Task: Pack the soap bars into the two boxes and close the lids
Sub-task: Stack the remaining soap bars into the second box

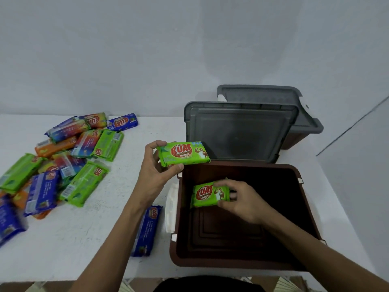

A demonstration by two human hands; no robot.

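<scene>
box: lid open; right hand grips green bar inside | left hand grips second bar

The left hand grips a green-wrapped soap bar over the far left corner of an open brown plastic box. The right hand pinches a second green bar inside that box. Its grey lid stands open behind, with a second grey-lidded box beyond. A pile of coloured soap bars lies by the left edge of the white table, and one blue bar lies beside the box.
</scene>
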